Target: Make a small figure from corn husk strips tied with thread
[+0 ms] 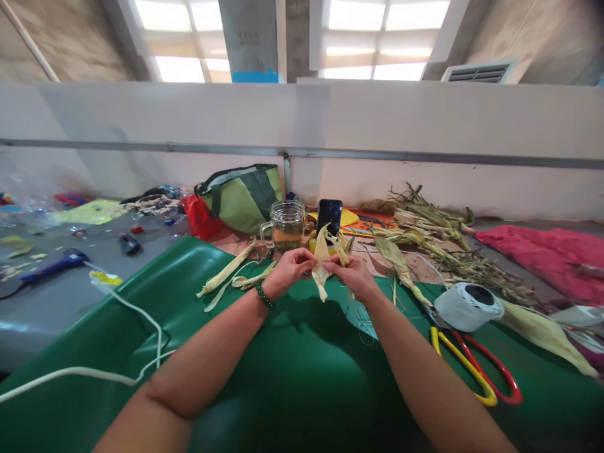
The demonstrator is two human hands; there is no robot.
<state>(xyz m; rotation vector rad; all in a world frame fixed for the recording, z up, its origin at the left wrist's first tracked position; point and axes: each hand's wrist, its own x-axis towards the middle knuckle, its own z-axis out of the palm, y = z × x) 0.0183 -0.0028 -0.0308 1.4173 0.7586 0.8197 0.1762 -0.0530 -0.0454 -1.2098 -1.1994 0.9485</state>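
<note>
Between my two hands is a pale corn husk [321,267], raised above the green mat [283,377]. My left hand [293,272] pinches its left edge between thumb and fingers. My right hand [352,274] grips the husk from the other side, with a curled strip standing up by the fingers. Loose husk strips [229,267] lie on the mat left of my hands. Behind the husk a phone [329,212] stands upright, beside a glass mug [287,224] of amber liquid.
At right lie scissors [488,371] with yellow and red handles, a spool of white thread [468,307] and a heap of dried stalks [438,233]. A white cable [94,372] crosses the mat at left, near a blue glue gun [56,264]. A green bag [245,198] stands behind.
</note>
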